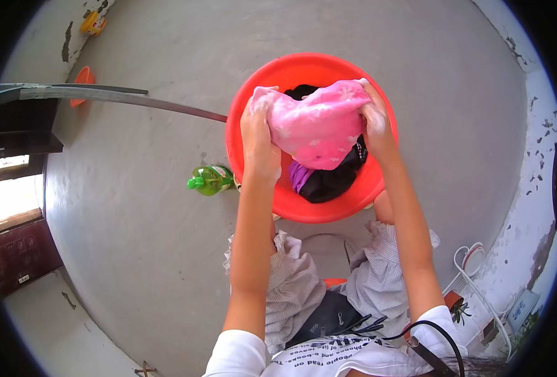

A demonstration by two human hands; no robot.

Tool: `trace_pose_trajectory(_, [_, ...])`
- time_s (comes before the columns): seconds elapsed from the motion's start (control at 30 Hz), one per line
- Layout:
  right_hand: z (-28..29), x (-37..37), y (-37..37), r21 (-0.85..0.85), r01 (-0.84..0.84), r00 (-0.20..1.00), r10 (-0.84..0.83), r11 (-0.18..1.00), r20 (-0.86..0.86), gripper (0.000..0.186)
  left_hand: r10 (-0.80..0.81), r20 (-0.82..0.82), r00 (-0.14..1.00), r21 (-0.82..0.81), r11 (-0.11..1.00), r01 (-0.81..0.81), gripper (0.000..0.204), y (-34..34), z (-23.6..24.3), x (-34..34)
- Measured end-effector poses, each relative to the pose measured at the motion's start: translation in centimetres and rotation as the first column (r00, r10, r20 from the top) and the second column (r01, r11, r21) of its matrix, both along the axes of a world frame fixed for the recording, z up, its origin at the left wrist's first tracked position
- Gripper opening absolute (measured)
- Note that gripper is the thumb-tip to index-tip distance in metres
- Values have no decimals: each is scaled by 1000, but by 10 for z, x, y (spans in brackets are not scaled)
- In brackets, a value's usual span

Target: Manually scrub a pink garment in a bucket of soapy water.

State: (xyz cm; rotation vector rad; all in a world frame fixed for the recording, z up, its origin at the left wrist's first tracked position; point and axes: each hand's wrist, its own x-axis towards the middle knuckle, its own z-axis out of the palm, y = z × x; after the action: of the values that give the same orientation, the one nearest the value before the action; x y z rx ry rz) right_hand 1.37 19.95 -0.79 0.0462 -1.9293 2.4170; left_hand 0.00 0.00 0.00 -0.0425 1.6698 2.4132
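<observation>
A pink patterned cloth (316, 122), flecked with white suds, is stretched between my two hands above a red plastic basin (247, 94). My left hand (258, 129) grips its left end, with foam on the fingers and wrist. My right hand (374, 113) grips the upper right end, also sudsy. Dark garments (325, 185) and a purple piece (298, 176) lie in the basin beneath, partly hidden by the pink cloth.
A green bottle (208, 181) is left of the basin. A grey bar (134, 100) reaches toward it from the left. An orange bowl (81, 85) and yellow tub (93, 24) sit by the wall. A doorway (8, 195) is left; a plant pot (454, 301) and white rack are lower right.
</observation>
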Motion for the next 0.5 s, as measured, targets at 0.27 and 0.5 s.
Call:
trace_pose_trajectory(0.27, [7,-5,-2,-16,68,985,-70,998,-159,23,-227,247,942,183,966,185,47,18,23,-1])
trace_pose_trajectory(0.5, [14,-1,2,245,100,992,-76,964,-104,12,-469,170,867,-67,872,485,41,27,39,6])
